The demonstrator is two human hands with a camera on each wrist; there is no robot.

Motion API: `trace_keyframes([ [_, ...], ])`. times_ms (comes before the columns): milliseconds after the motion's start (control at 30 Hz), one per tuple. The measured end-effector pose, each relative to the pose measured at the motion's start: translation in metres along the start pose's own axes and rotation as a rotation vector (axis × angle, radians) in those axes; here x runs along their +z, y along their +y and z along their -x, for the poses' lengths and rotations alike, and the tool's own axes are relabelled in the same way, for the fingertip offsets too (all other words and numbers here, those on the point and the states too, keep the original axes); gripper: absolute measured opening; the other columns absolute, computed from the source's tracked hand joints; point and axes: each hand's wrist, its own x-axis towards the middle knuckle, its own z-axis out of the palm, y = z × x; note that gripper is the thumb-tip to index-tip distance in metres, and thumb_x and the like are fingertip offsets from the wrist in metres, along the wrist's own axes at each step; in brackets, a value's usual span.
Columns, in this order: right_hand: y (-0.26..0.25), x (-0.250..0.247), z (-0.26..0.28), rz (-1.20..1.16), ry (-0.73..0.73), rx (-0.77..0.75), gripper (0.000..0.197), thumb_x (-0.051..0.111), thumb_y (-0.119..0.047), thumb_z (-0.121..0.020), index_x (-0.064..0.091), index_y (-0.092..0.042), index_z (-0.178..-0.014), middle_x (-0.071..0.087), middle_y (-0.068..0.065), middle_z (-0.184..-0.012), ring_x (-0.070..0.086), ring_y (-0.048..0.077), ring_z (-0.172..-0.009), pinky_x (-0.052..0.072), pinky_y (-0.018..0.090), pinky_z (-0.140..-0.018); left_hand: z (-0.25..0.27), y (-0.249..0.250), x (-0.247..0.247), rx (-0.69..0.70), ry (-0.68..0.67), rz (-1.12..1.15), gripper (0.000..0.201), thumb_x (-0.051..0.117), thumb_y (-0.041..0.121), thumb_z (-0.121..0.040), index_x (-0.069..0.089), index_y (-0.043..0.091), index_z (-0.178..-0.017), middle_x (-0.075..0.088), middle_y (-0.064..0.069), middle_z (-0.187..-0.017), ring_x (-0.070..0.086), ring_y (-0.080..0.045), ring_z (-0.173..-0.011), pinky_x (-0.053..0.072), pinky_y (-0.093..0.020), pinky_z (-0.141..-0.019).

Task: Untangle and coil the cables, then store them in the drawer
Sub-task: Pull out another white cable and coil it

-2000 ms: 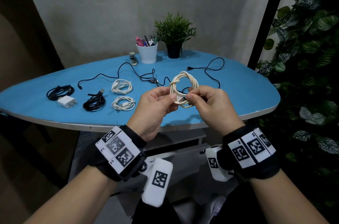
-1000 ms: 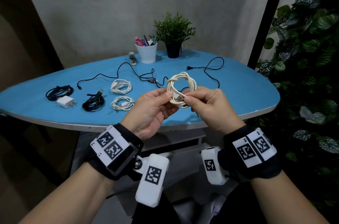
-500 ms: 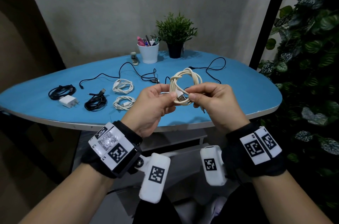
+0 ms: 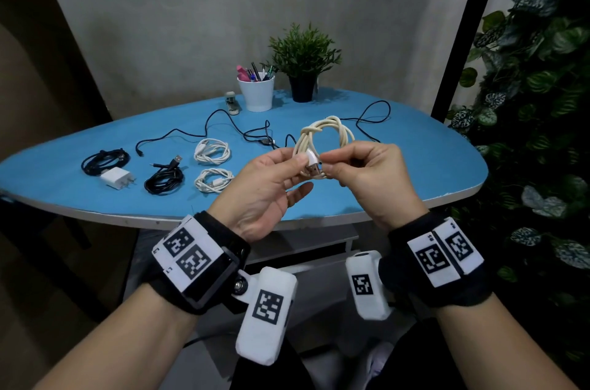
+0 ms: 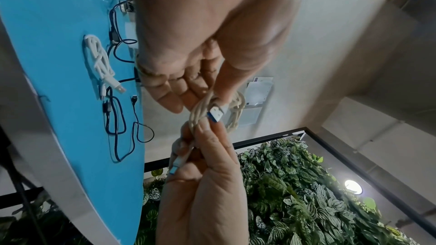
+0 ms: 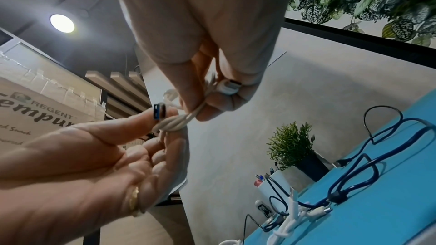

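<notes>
I hold a cream braided cable coil (image 4: 325,134) in the air above the blue table's near edge (image 4: 415,166). My left hand (image 4: 300,166) pinches the bundle at its USB plug (image 4: 314,168), thumb on top. My right hand (image 4: 329,171) pinches the same bundle from the right. In the left wrist view the plug (image 5: 216,114) sticks out between both thumbs, above the coil (image 5: 235,115). In the right wrist view my right hand's fingers (image 6: 212,103) also curl round the cable's small white connector (image 6: 228,86), beside the coil (image 6: 174,124).
On the table lie two white coils (image 4: 212,150) (image 4: 213,180), two black coils (image 4: 105,161) (image 4: 164,180), a white charger (image 4: 116,177) and a loose black cable (image 4: 255,137). A pen cup (image 4: 257,91) and potted plant (image 4: 303,64) stand at the back. A white drawer unit (image 4: 319,239) sits below.
Both hands rose slightly with the coil. The USB plug end has come round to the front of the bundle, between my thumbs. Nothing on the table moved.
</notes>
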Motion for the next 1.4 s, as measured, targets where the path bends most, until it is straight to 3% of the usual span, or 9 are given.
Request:
trace_keyframes([
  [233,0.003,0.005,-0.002,0.102,0.104,-0.021,0.03,0.068,0.002,-0.076,0.073,-0.026,-0.068,0.071,-0.002,-0.069,0.066,0.022,-0.072,0.057,0.042,-0.075,-0.001,0.0,0.0,-0.012,-0.024,-0.019,0.009,0.053,0.011,-0.092,0.06,0.008,-0.096,0.069,-0.002,-0.084,0.066,-0.008,-0.078,0.053,-0.023,-0.077],
  [433,0.005,0.005,-0.006,0.259,0.002,-0.063,0.048,0.06,-0.002,-0.08,0.071,-0.048,-0.068,0.068,0.003,-0.084,0.064,0.027,-0.08,0.053,0.049,-0.077,0.0,-0.003,0.003,0.068,0.002,0.031,0.013,0.054,0.01,-0.091,0.052,0.015,-0.079,0.064,0.0,-0.082,0.062,-0.006,-0.071,0.046,-0.023,-0.072],
  [533,0.004,0.002,-0.006,0.262,-0.053,-0.067,0.051,0.057,-0.001,-0.083,0.069,-0.048,-0.068,0.064,0.009,-0.086,0.061,0.027,-0.082,0.052,0.048,-0.081,0.0,-0.004,0.003,0.096,-0.01,0.044,0.017,0.052,0.01,-0.092,0.049,0.018,-0.077,0.062,0.001,-0.081,0.06,-0.004,-0.066,0.042,-0.021,-0.068],
  [633,0.002,-0.001,-0.006,0.239,-0.136,-0.048,0.043,0.054,0.004,-0.085,0.073,-0.034,-0.082,0.065,0.01,-0.089,0.061,0.02,-0.083,0.053,0.037,-0.082,-0.002,-0.006,0.002,0.133,-0.003,0.039,0.015,0.051,0.009,-0.092,0.049,0.017,-0.078,0.059,-0.003,-0.083,0.058,-0.003,-0.062,0.045,-0.017,-0.063],
  [800,0.0,-0.008,-0.004,0.074,-0.134,0.02,0.032,0.057,0.013,-0.079,0.071,-0.015,-0.074,0.066,-0.002,-0.063,0.057,0.001,-0.059,0.043,0.011,-0.057,-0.002,-0.008,0.003,0.217,-0.01,-0.079,0.017,0.053,0.005,-0.09,0.051,0.016,-0.077,0.058,-0.011,-0.092,0.053,-0.014,-0.076,0.045,-0.015,-0.058],
  [1033,0.01,-0.009,-0.002,-0.118,-0.123,0.044,0.033,0.064,0.016,-0.075,0.048,-0.012,-0.068,0.066,0.006,-0.067,0.059,0.014,-0.059,0.042,0.025,-0.053,-0.001,-0.007,0.002,0.247,0.001,-0.193,0.013,0.056,0.005,-0.089,0.052,0.017,-0.085,0.062,0.001,-0.074,0.055,-0.014,-0.071,0.042,-0.024,-0.069],
  [1200,0.005,-0.009,-0.001,-0.128,-0.151,0.102,0.044,0.065,0.016,-0.074,0.034,-0.015,-0.076,0.065,0.004,-0.063,0.055,0.007,-0.047,0.039,0.017,-0.045,0.0,-0.008,0.001,0.199,-0.045,-0.232,0.013,0.057,0.011,-0.086,0.057,0.007,-0.098,0.067,-0.019,-0.101,0.063,-0.031,-0.098,0.047,-0.04,-0.094],
  [1300,0.006,-0.006,0.001,-0.133,-0.156,0.131,0.046,0.066,0.016,-0.074,0.033,-0.016,-0.081,0.065,-0.001,-0.058,0.055,0.007,-0.045,0.039,0.016,-0.044,-0.001,-0.008,0.0,0.217,-0.012,-0.257,0.007,0.057,0.008,-0.089,0.059,0.005,-0.095,0.064,-0.021,-0.097,0.061,-0.03,-0.087,0.051,-0.041,-0.088],
  [1400,0.008,-0.003,0.001,-0.154,-0.162,0.156,0.044,0.065,0.014,-0.075,0.036,-0.016,-0.087,0.068,0.004,-0.067,0.054,0.012,-0.051,0.041,0.02,-0.049,-0.004,-0.01,-0.003,0.213,0.032,-0.262,0.004,0.058,0.005,-0.088,0.057,0.008,-0.092,0.065,-0.008,-0.084,0.06,-0.017,-0.071,0.051,-0.027,-0.069],
])
